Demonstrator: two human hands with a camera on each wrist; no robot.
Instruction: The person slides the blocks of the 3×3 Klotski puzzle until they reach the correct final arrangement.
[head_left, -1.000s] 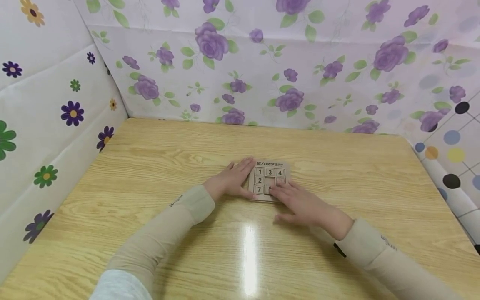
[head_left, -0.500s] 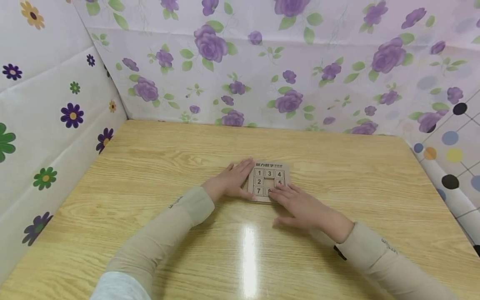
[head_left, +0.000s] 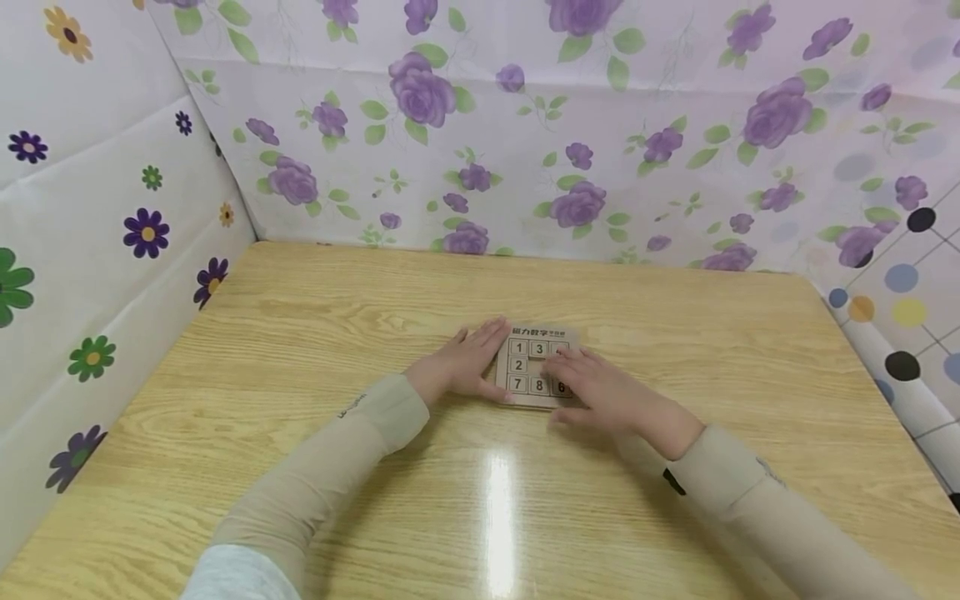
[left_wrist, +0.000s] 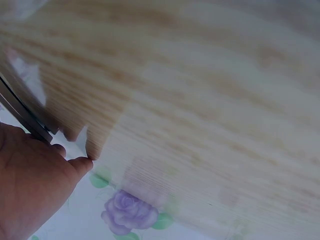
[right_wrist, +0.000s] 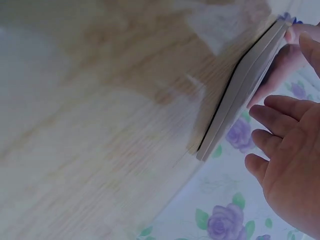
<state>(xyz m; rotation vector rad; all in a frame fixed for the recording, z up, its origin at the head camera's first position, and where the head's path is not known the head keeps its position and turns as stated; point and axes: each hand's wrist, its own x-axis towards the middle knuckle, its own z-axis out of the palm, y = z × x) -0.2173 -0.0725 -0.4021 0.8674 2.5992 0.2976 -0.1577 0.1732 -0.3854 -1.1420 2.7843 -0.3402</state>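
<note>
I've got the number puzzle board (head_left: 534,402) lying flat, mid-table, pinned in view between the person's two hands. Left hand (head_left: 467,362): wide, fingers straight along the board's left edge, thumb spread away and touching the near left corner. Right hand (head_left: 600,392): also wide, fingers extended over the right side, fingertips at the middle row, thumb apart just beside the near edge. Reading the tiles for you: 1 (head_left: 519,347) and 3 (head_left: 539,349) in the far row, 2 (head_left: 518,365) at middle left, a gap in the centre, then 7 (head_left: 517,384), 8 (head_left: 538,385) and 6 (head_left: 561,387) along the near row. I can't see the middle row's right slot; the fingers cover it. Wooden table (head_left: 337,292) beneath, purple-rose cloth (head_left: 480,125) across the far side, daisy cloth (head_left: 60,250) to the left.
</note>
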